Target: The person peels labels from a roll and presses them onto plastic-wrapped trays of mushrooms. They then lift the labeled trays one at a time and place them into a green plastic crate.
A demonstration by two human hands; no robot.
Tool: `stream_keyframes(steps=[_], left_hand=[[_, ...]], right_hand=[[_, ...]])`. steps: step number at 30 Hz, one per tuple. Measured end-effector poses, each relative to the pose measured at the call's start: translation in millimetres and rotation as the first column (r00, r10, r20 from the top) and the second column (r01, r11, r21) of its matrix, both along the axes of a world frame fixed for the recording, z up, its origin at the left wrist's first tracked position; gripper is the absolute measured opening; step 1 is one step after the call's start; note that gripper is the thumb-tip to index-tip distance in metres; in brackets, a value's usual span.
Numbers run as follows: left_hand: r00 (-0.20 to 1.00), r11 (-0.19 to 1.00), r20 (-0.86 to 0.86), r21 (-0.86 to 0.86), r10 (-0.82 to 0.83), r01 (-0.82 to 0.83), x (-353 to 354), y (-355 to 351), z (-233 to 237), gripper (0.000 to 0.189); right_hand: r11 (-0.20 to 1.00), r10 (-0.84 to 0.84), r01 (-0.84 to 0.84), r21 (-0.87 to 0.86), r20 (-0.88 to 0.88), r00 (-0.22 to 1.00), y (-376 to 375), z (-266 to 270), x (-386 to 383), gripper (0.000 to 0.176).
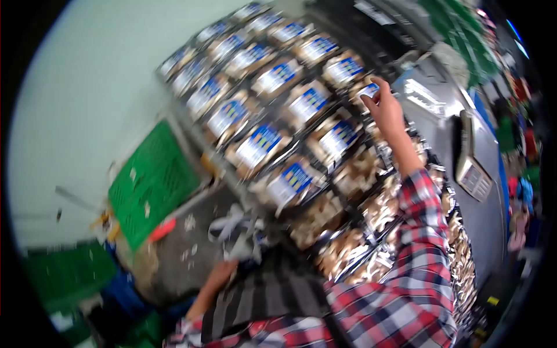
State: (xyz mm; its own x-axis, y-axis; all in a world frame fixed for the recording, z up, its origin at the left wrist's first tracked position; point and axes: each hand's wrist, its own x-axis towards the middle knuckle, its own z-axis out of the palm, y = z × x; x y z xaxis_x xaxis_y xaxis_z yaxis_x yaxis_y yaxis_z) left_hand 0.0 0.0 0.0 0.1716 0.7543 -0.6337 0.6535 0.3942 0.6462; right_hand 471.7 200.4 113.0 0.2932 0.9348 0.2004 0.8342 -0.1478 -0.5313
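The head view is tilted and motion-blurred. A grey desk (pixel 194 252) runs from the near left to the far right, its near bare part littered with small pale scraps. To its left lies a pale, plain floor (pixel 87 87). A green plastic crate (pixel 154 185) leans at the desk's left edge, with more green and blue shapes below it, too smeared to name. On the right, beyond the desk, stands a steel machine (pixel 449 113) with a small keypad panel (pixel 473 174). Farther right there are coloured blurs.

Rows of clear packs (pixel 261 142) cover the far half of the desk, side by side and touching. Each holds brownish mushrooms and bears a blue-and-white sticker on top. Nearer, on the right, more packs (pixel 348 246) of the same mushrooms lie without stickers, their film shining.

The right hand (pixel 387 113), at the end of a red plaid sleeve (pixel 426 232), reaches to the far right end of the rows. Its thumb and fingertips are pinched on a blue-and-white label (pixel 370 89), which sits at the top of the end pack (pixel 355 97). The left hand (pixel 222 271) rests low at the near edge, just beside a tangle of white paper strips (pixel 235 229). Blur hides whether it grips them.
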Motion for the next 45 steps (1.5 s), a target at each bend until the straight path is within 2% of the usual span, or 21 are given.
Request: stream_keyframes(steps=[2, 3, 4, 5, 11, 13, 15, 17, 25, 26, 27, 29, 31, 33, 34, 37, 40, 41, 42, 43, 45], left_hand=[[0.999, 0.998, -0.032, -0.061, 0.022, -0.024, 17.8, -35.9, 53.1, 0.042], [0.989, 0.879, 0.136, 0.476, -0.055, -0.016, -24.2, 20.6, 6.5, 0.041], [0.897, 0.953, 0.325, -0.136, 0.299, -0.269, -22.0, 18.7, 18.8, 0.040], [0.702, 0.871, 0.517, -0.252, 0.490, -0.423, -14.8, 7.1, 28.0, 0.029], [0.899, 0.982, 0.416, 0.061, 0.140, -0.181, -17.5, 9.7, 73.5, 0.030], [0.967, 0.997, 0.253, 0.080, -0.006, -0.015, -20.7, 8.8, 82.7, 0.029], [0.920, 0.978, 0.390, 0.173, 0.039, -0.115, -16.9, 4.7, 69.7, 0.031], [0.918, 0.986, 0.389, 0.107, 0.074, -0.125, -17.7, 7.1, 68.5, 0.030], [0.935, 0.687, 0.021, 0.684, -0.354, 0.245, -9.0, 8.6, 54.3, 0.015], [0.916, 0.958, 0.399, 0.276, -0.037, -0.082, -0.9, 8.2, 44.2, 0.015], [0.748, 0.920, 0.538, -0.278, 0.388, -0.277, 9.0, 9.6, 31.4, 0.017], [0.873, 0.974, 0.450, 0.029, 0.187, -0.224, 15.6, 11.6, 30.0, 0.020], [0.747, 0.931, 0.565, -0.122, 0.351, -0.345, -11.3, 21.9, -10.6, 0.019], [0.444, 0.677, 0.510, -0.555, 0.736, -0.484, -21.6, 30.8, -21.2, 0.022], [0.395, 0.673, 0.550, -0.527, 0.735, -0.519, -18.5, 26.2, -13.2, 0.025], [0.270, 0.679, 0.633, -0.594, 0.725, -0.431, -33.1, 20.9, -1.2, 0.028], [0.520, 0.749, 0.557, -0.592, 0.647, -0.298, -15.7, 1.3, 39.5, 0.034], [0.849, 0.944, 0.466, -0.315, 0.247, -0.102, -14.5, -0.8, 53.1, 0.029], [0.966, 0.979, 0.190, -0.070, -0.177, 0.193, -13.4, -3.0, 67.0, 0.026], [0.873, 0.873, -0.029, 0.033, -0.487, 0.487, 1.5, -0.6, 89.4, 0.028], [0.821, 0.891, 0.568, -0.401, 0.059, 0.213, 19.5, 3.3, 100.5, 0.033]], right_hand=[[0.938, 0.330, -0.346, -0.029, -0.239, 0.913, -48.5, 19.7, -33.2, 0.031], [0.889, 0.449, -0.457, 0.027, -0.247, 0.859, -41.6, 6.8, -130.6, 0.028], [0.786, 0.596, -0.616, 0.046, -0.322, 0.736, -77.3, 8.8, -161.6, 0.030], [0.599, 0.800, -0.788, 0.144, -0.134, 0.584, -100.0, 4.9, -189.3, 0.034], [0.265, 0.957, -0.960, 0.084, -0.147, 0.251, -148.4, -15.7, -283.9, 0.029], [0.305, 0.927, -0.951, 0.056, -0.247, 0.282, -154.8, -7.6, -286.0, 0.028], [0.352, 0.848, -0.933, 0.069, -0.445, 0.287, -160.1, 2.0, -282.6, 0.027], [0.378, 0.882, -0.923, 0.071, -0.332, 0.335, -162.3, 0.8, -283.5, 0.025], [0.292, 0.938, -0.931, 0.219, 0.126, 0.324, -169.7, -11.3, -274.5, 0.011], [0.283, 0.940, -0.928, 0.243, 0.122, 0.318, -171.8, -15.0, -267.9, 0.012], [0.267, 0.943, -0.926, 0.266, 0.127, 0.308, -174.0, -17.6, -257.2, 0.012], [0.311, 0.940, -0.926, 0.213, 0.075, 0.333, -183.6, -9.6, -240.6, 0.013], [0.493, 0.865, -0.826, 0.273, -0.048, 0.500, -181.7, -11.3, -210.7, 0.011], [0.605, 0.789, -0.687, 0.402, -0.185, 0.586, -158.8, -11.1, -143.4, 0.017], [0.867, 0.492, -0.485, 0.116, -0.353, 0.796, -157.3, 3.2, -110.9, 0.020], [0.990, -0.024, -0.053, -0.127, -0.536, 0.844, -112.7, 12.8, 16.9, 0.016], [0.982, -0.111, -0.004, -0.186, -0.600, 0.792, -76.1, 5.6, 97.5, 0.018], [0.983, -0.107, 0.001, -0.186, -0.560, 0.821, -65.1, -3.3, 114.6, 0.020], [0.976, -0.126, -0.008, -0.216, -0.600, 0.790, -55.9, -10.9, 125.7, 0.022], [0.969, -0.153, 0.010, -0.248, -0.565, 0.811, -47.7, -18.5, 128.7, 0.022], [0.949, -0.203, 0.046, -0.313, -0.490, 0.848, -33.1, -38.7, 130.7, 0.022]])
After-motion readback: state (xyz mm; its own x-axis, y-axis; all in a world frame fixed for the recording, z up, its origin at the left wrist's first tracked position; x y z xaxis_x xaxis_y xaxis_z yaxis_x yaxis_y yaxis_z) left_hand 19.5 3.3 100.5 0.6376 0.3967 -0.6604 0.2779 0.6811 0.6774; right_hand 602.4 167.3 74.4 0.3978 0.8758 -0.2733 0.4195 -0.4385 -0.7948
